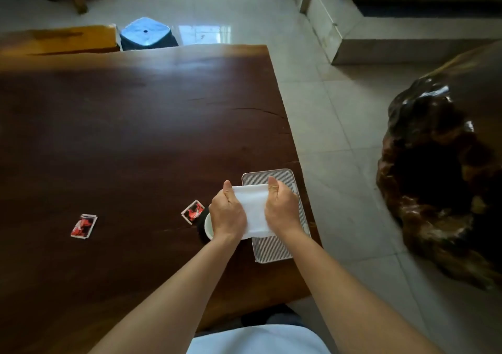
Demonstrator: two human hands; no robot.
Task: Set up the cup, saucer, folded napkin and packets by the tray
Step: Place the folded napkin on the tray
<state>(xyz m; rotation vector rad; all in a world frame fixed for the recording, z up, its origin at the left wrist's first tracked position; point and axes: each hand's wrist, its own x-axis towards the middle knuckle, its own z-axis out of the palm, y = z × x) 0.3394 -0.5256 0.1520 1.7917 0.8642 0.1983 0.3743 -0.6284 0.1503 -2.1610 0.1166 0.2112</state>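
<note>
Two hands, left hand [227, 212] and right hand [282, 207], grip the napkin [254, 209] above the tray [274, 250].

Dark wooden bench [122, 136] was polished with a soft sheen, tray [274, 250] looked like ribbed silvery metal, napkin [254, 212] was matt white cloth or paper, two packets [84, 226] [193, 211] had glossy printed wrappers, floor [339, 136] was shiny pale tile.

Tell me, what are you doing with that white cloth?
Both hands, left hand and right hand, hold a white napkin by its sides, above the metal tray at the table's edge. A saucer peeks out under the left hand. Two red packets lie on the table.
</note>
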